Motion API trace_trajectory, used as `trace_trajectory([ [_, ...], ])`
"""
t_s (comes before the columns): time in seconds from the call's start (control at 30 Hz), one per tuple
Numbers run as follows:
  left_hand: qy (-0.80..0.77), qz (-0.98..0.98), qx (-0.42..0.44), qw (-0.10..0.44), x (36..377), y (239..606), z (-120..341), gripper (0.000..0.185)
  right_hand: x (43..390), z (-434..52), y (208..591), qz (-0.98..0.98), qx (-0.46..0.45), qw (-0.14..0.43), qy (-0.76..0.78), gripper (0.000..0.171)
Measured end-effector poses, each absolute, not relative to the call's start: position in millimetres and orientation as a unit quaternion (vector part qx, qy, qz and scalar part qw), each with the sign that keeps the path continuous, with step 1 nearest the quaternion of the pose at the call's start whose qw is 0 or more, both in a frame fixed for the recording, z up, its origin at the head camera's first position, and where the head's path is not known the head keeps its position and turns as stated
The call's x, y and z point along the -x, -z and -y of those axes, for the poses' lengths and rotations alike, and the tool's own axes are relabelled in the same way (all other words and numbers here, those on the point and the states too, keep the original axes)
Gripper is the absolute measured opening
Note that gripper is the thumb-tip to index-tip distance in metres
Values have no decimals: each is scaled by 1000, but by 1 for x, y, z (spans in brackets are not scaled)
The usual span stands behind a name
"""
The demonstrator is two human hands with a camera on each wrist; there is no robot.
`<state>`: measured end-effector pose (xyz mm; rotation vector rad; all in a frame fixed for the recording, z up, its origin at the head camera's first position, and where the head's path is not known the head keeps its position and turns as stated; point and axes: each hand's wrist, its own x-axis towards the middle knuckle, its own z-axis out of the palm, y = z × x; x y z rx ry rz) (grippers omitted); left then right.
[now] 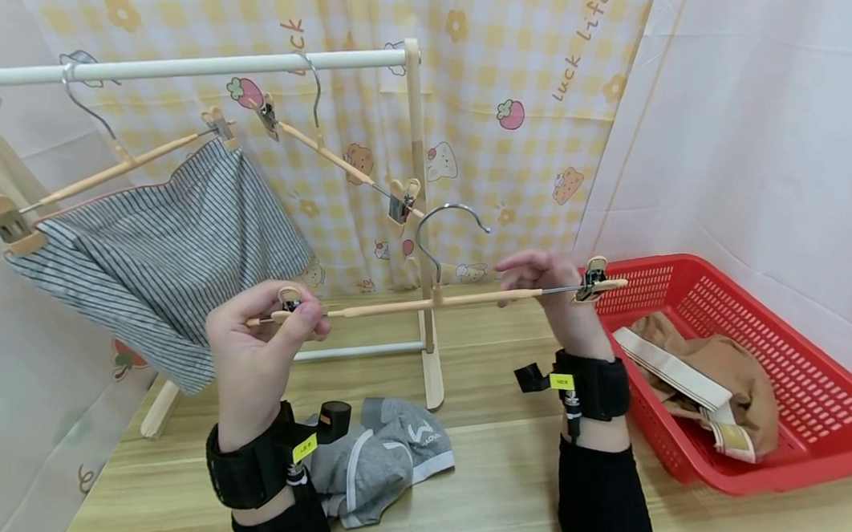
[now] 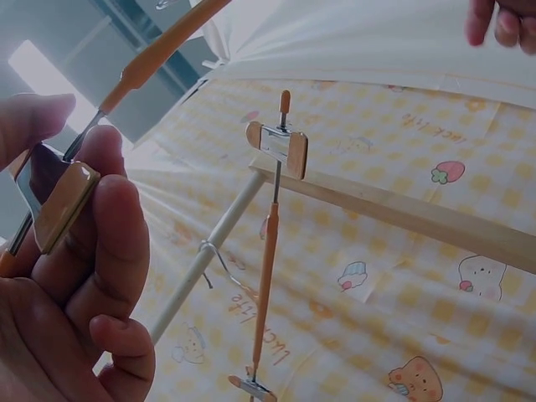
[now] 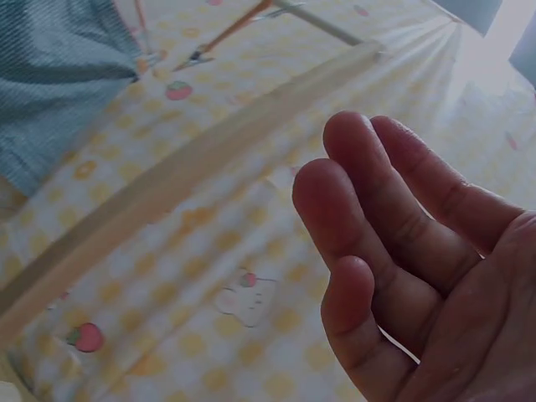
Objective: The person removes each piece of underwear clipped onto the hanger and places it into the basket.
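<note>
I hold a wooden clip hanger (image 1: 435, 302) level in front of me, its metal hook (image 1: 445, 217) pointing up. My left hand (image 1: 301, 309) pinches the hanger's left clip (image 2: 63, 205) between thumb and fingers. My right hand (image 1: 535, 272) is at the bar just inside the right clip (image 1: 591, 281). Its fingers (image 3: 377, 251) are loosely bent, and the right wrist view shows nothing between them. Grey underwear (image 1: 385, 453) lies on the table below my hands.
A rack with a white rail (image 1: 170, 68) and a wooden post (image 1: 420, 218) stands behind. Striped shorts (image 1: 164, 239) hang clipped at left, beside an empty clip hanger (image 1: 334, 158). A red basket (image 1: 761, 313) at right holds a tan garment (image 1: 727, 363).
</note>
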<state>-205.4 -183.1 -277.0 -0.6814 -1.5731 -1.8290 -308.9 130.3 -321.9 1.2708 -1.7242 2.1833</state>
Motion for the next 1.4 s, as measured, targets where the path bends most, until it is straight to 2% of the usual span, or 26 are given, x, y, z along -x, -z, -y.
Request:
trace_trajectory([
  [0.17,695,591,262,315,207,277,182,8,307,-96,326,647,-345,-7,-679,39],
  [0.3,698,590,259,314,206,278,182,8,302,-63,333,690,-340,-68,-636,38],
  [0.63,698,592,253,313,204,279,183,7,276,15,362,677,-444,-207,-549,24],
  [0.87,701,583,260,319,205,277,183,7,263,37,378,697,-435,-306,-481,28],
  [1.0,702,580,264,318,205,277,182,7,261,39,383,725,-419,-331,-435,16],
  [1.27,705,580,265,310,205,277,181,7,259,37,384,709,-408,-377,-435,15],
  [1.4,704,582,267,307,205,277,180,7,260,35,383,713,-398,-373,-440,13],
])
